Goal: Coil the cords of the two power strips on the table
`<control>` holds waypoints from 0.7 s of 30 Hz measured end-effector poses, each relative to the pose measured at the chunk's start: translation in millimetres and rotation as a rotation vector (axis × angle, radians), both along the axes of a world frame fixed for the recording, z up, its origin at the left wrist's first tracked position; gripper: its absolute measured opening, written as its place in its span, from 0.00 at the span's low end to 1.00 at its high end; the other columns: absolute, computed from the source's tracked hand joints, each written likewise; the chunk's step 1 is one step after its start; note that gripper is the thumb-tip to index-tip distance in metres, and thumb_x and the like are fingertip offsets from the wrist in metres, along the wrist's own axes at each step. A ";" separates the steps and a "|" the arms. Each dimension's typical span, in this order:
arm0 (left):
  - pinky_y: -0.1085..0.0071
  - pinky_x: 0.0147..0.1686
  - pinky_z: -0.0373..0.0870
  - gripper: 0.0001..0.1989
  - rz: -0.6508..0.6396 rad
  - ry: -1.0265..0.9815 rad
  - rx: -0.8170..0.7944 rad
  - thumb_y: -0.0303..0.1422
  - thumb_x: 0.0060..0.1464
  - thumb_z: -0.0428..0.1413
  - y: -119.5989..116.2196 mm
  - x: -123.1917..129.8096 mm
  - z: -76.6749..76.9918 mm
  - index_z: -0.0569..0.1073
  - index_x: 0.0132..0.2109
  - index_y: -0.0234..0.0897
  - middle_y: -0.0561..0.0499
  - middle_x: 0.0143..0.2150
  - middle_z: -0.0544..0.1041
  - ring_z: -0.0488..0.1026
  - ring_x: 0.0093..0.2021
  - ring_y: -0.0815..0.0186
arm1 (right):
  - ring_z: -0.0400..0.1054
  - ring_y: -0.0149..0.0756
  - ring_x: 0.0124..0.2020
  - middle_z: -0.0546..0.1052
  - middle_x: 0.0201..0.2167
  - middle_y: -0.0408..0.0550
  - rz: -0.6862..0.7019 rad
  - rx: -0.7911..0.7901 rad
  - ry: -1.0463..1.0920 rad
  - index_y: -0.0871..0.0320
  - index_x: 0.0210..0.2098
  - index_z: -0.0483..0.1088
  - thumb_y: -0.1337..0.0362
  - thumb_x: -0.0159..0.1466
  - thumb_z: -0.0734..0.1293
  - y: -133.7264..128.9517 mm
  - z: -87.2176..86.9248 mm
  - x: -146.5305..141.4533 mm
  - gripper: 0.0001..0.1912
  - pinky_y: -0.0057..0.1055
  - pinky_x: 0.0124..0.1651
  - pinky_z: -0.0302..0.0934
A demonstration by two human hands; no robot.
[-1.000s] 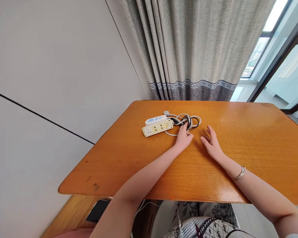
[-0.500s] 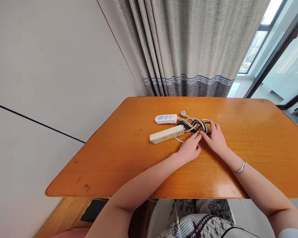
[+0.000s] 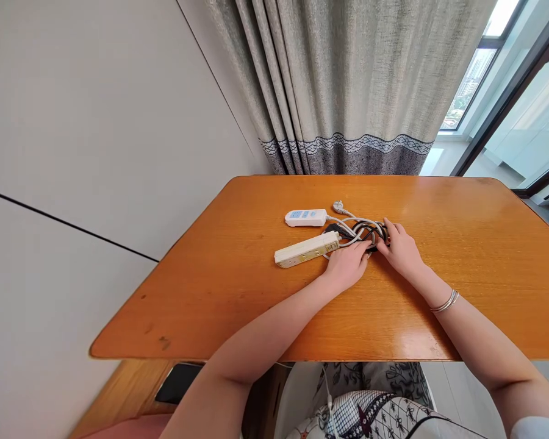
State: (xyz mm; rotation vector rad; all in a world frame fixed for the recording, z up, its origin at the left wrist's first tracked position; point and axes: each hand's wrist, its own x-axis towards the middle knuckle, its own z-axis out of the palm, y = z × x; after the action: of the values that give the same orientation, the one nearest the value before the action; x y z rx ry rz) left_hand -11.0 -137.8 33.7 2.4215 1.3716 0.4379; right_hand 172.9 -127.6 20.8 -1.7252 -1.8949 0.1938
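A tangle of white and black power cables [image 3: 360,229] lies on the wooden table between my hands. My left hand [image 3: 346,266] presses against its near side, fingertips closed on the strands. On the right, my right hand [image 3: 403,251] has thumb and fingers around the bundle's edge. The exact strands gripped are partly hidden. A yellowed white power strip [image 3: 306,249] points toward the tangle, just left of my left hand. Behind it is a smaller white power strip with blue markings [image 3: 305,217]. A grey-white plug [image 3: 338,208] rests at the far side on its cable.
The wooden table [image 3: 201,292] ends close to my body. A grey curtain [image 3: 370,79] hangs behind its far edge, and a pale wall [image 3: 73,122] borders the left. A dark flat object [image 3: 177,383] lies below the table at the lower left.
My hands have drawn slightly apart at the tangle, the right one shifting a little right. The cable loops have spread and look looser. Both power strips stay nearly in place.
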 end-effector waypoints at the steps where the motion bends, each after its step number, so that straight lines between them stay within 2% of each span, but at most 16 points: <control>1: 0.55 0.52 0.76 0.22 0.012 0.008 -0.002 0.31 0.66 0.50 0.2 -0.1 0.1 0.70 0.65 0.40 0.42 0.60 0.78 0.79 0.54 0.51 | 0.75 0.56 0.50 0.76 0.55 0.65 0.004 -0.003 0.018 0.62 0.65 0.64 0.58 0.65 0.62 0.6 -0.9 0.8 0.30 0.51 0.53 0.69; 6: 0.56 0.46 0.77 0.21 0.022 0.108 -0.037 0.36 0.67 0.51 0.8 0.5 3.6 0.71 0.64 0.41 0.43 0.54 0.82 0.81 0.49 0.48 | 0.78 0.50 0.44 0.80 0.54 0.60 0.039 -0.076 0.151 0.59 0.62 0.62 0.63 0.63 0.63 -1.1 -2.6 0.7 0.28 0.47 0.51 0.70; 9: 0.56 0.47 0.76 0.19 0.023 0.106 -0.061 0.34 0.67 0.52 1.5 1.1 4.9 0.72 0.62 0.40 0.43 0.53 0.83 0.81 0.49 0.48 | 0.79 0.47 0.41 0.80 0.53 0.59 0.042 -0.097 0.258 0.57 0.58 0.63 0.64 0.60 0.64 -2.5 -3.5 -2.1 0.26 0.45 0.48 0.70; 11: 0.57 0.50 0.75 0.18 0.019 0.045 -0.074 0.32 0.66 0.54 2.9 0.8 3.5 0.73 0.60 0.40 0.45 0.53 0.82 0.81 0.51 0.50 | 0.79 0.45 0.42 0.80 0.53 0.58 0.046 -0.096 0.366 0.55 0.55 0.63 0.64 0.59 0.65 -2.6 -5.9 -4.2 0.24 0.43 0.47 0.71; 14: 0.61 0.51 0.75 0.16 0.031 -0.062 -0.096 0.30 0.63 0.57 6.3 -0.5 -1.2 0.74 0.57 0.43 0.48 0.53 0.83 0.81 0.50 0.55 | 0.78 0.45 0.50 0.79 0.55 0.58 0.038 -0.090 0.491 0.54 0.54 0.62 0.64 0.59 0.65 -2.7 -11.6 -7.4 0.23 0.43 0.49 0.71; 16: 0.63 0.50 0.75 0.15 0.045 -0.084 -0.095 0.30 0.62 0.58 8.6 -1.5 -4.3 0.74 0.55 0.43 0.49 0.51 0.83 0.82 0.47 0.57 | 0.76 0.46 0.54 0.77 0.57 0.59 0.029 -0.085 0.470 0.54 0.56 0.63 0.62 0.61 0.65 -3.6 -14.7 -9.3 0.24 0.45 0.53 0.70; 18: 0.63 0.48 0.75 0.13 0.063 -0.073 -0.081 0.31 0.62 0.59 10.1 -2.0 -6.1 0.75 0.53 0.43 0.49 0.48 0.84 0.82 0.44 0.58 | 0.76 0.48 0.53 0.77 0.57 0.58 0.021 -0.088 0.402 0.54 0.57 0.64 0.58 0.61 0.67 -4.9 -16.1 -11.1 0.25 0.47 0.55 0.68; 21: 0.63 0.46 0.74 0.12 0.082 -0.057 -0.083 0.32 0.61 0.59 10.7 -1.5 -5.7 0.75 0.52 0.42 0.49 0.44 0.84 0.82 0.44 0.56 | 0.76 0.48 0.49 0.78 0.54 0.57 0.000 -0.102 0.348 0.54 0.55 0.65 0.57 0.60 0.68 -6.4 -14.9 -13.6 0.24 0.46 0.52 0.69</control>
State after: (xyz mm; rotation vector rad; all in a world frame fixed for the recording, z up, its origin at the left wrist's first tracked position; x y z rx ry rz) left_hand -12.5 -127.1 28.0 2.2757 1.4395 0.4576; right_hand 159.3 -134.0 5.9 -1.6322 -1.6526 0.5619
